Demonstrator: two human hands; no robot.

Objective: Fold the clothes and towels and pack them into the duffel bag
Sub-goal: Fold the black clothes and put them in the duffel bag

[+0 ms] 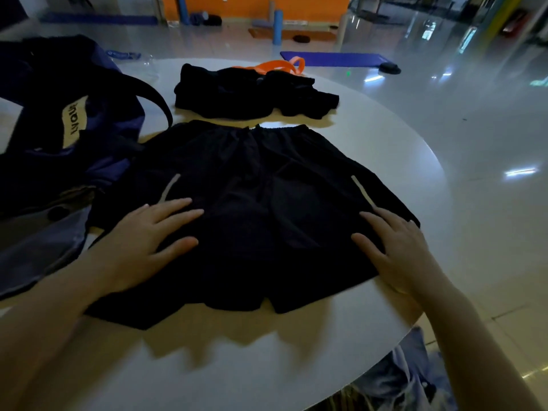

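A white round bench (pixel 370 137) holds a navy duffel bag (pixel 68 134) at far left. Black shorts (pixel 252 203) lie spread flat in the middle. A dark clothes pile (pixel 237 93) sits beyond. Left hand (pixel 148 238) and right hand (pixel 397 247) press flat, fingers straight, on the shorts' near legs.

Black shorts (pixel 252 203) lie flat beside a seemingly navy duffel bag (pixel 59 129).

White round table (pixel 370 137), black shorts (pixel 252 188) flat, dark clothes pile (pixel 237 96), navy duffel bag (pixel 59 137) at left
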